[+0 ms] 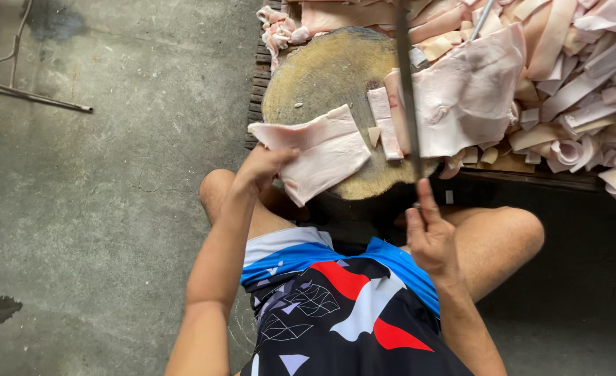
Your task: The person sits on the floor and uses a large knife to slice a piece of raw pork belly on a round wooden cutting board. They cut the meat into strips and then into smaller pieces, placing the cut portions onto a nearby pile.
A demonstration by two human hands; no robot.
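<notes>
Then: left hand [262,167] fingers pinched pale pork slab [318,150] | right hand [430,233] gripped knife [407,83], blade lengthwise just right of slab.

Round chopping block [322,73] sits top centre, a slab of pork skin [322,150] lying on its lower-left edge under the left hand [262,167]. Knife [407,83] stands right of centre, above the right hand [430,240]; heaped skin pieces [572,76] fill the upper right.
</notes>
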